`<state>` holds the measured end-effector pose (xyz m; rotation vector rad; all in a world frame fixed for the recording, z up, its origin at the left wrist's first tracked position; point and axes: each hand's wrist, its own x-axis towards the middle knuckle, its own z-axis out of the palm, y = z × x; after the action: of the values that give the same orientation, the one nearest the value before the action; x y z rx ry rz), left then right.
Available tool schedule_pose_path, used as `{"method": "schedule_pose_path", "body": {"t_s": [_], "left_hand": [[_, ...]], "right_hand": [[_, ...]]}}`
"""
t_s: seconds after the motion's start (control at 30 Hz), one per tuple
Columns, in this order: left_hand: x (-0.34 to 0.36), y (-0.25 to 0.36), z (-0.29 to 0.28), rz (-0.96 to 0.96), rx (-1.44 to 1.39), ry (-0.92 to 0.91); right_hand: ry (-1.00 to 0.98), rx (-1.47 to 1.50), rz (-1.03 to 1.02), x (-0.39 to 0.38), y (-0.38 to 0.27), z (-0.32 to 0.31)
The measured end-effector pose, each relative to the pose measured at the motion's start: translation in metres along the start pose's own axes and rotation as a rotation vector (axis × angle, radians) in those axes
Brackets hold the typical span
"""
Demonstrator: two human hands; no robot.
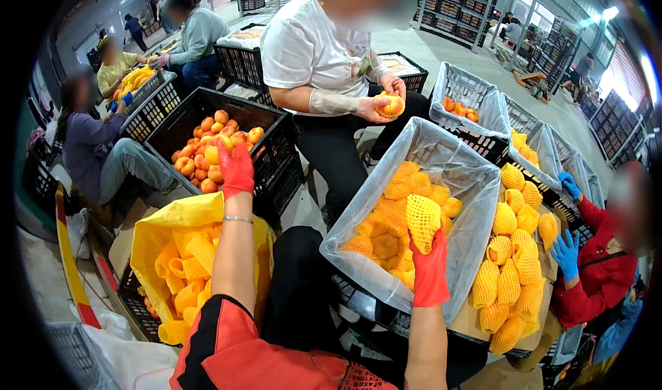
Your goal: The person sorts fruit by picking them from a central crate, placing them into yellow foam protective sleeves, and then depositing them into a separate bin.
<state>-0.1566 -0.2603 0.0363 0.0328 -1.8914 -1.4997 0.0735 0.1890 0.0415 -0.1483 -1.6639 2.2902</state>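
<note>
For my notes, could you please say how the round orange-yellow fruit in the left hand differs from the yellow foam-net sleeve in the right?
The fruit looks smooth and bare, while the sleeve has a mesh surface. The fruit is round, the sleeve elongated. The fruit appears over the black plastic crate, the sleeve over the clear-plastic-lined crate. Both are held, by the red-gloved left hand and red-gloved right hand.

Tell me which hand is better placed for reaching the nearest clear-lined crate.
Probably the right hand: it holds a foam net over the lined crate; the left hand is over fruit in the black crate.
</note>
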Motion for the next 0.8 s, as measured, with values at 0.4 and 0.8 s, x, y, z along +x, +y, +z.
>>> {"method": "schedule_pose_path", "body": {"t_s": [0.4,0.8], "left_hand": [[-0.215,0.209,0.108,-0.490,-0.657,-1.079],[-0.138,0.217,-0.130,0.280,0.045,0.157]], "right_hand": [[-0.264,0.220,-0.155,-0.030,-0.060,0.073],[-0.584,0.313,0.014,-0.031,-0.042,0.062]]}}
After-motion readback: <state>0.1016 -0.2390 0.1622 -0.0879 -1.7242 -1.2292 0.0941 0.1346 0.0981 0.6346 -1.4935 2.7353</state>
